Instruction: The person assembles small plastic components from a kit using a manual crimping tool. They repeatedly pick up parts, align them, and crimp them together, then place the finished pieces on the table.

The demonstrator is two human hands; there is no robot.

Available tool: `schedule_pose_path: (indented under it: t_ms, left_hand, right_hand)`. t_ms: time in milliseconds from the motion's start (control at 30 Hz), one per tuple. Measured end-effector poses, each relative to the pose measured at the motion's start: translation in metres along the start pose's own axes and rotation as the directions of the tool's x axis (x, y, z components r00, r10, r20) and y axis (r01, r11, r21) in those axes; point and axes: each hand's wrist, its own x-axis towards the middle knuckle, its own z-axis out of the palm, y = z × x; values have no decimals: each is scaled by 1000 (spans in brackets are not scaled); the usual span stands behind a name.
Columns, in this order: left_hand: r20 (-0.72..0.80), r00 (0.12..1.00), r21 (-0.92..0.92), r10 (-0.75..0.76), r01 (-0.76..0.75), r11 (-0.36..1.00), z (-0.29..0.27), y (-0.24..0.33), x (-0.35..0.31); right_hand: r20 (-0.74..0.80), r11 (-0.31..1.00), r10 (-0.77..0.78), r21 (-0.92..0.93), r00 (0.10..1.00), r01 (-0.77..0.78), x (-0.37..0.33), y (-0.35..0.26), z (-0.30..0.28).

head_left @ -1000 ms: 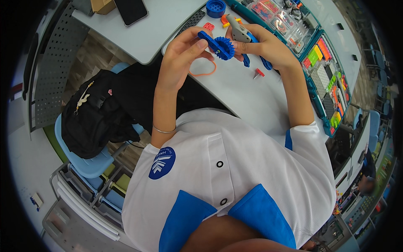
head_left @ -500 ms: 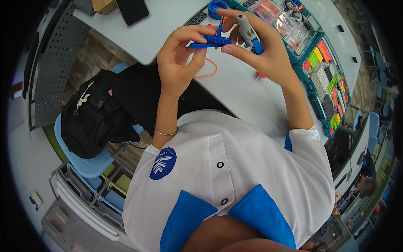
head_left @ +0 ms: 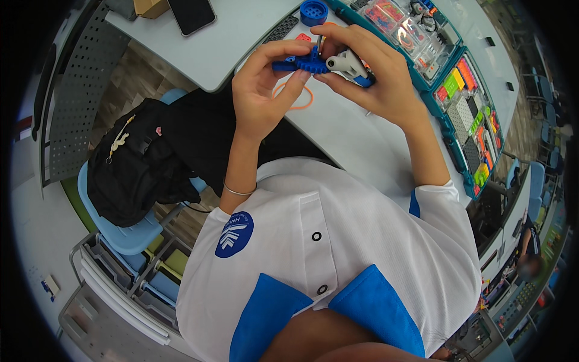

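Note:
My left hand (head_left: 265,84) pinches a blue plastic gear assembly (head_left: 312,64) with a flat blue beam reaching left under my fingers. A thin shaft stands up from the gear. Closed around the right side of this assembly, my right hand (head_left: 380,84) has its forefinger at the shaft's top and its thumb below the gear. A grey and blue building piece (head_left: 348,65) sits in the same right hand, its grey end beside the gear. Below my left fingers lies an orange rubber band (head_left: 301,107) on the table. My fingers partly hide how the pieces join.
Beyond my hands stand a blue wheel hub (head_left: 313,12) and a dark studded plate (head_left: 281,29). A teal parts case (head_left: 449,130) with colourful bricks lies open at right. A phone (head_left: 192,15) rests at far left, above a black backpack (head_left: 142,160) on a chair.
The gear assembly has tilted, its toothed face now turned more toward me. The grey piece has swung down so its end lies next to the gear. Both hands have shifted slightly.

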Motion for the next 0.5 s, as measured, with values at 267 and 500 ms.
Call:
schedule_pose_path:
  t_ms: [267, 500]
  left_hand:
    - [-69, 996, -38, -54, 51, 998, 6, -1, 3]
    - [-54, 885, -341, -463, 419, 841, 11, 1, 3]
  right_hand:
    - [-8, 999, 0, -32, 1000, -1, 0, 4, 1]
    - [-65, 995, 91, 43, 994, -88, -3, 13, 13]
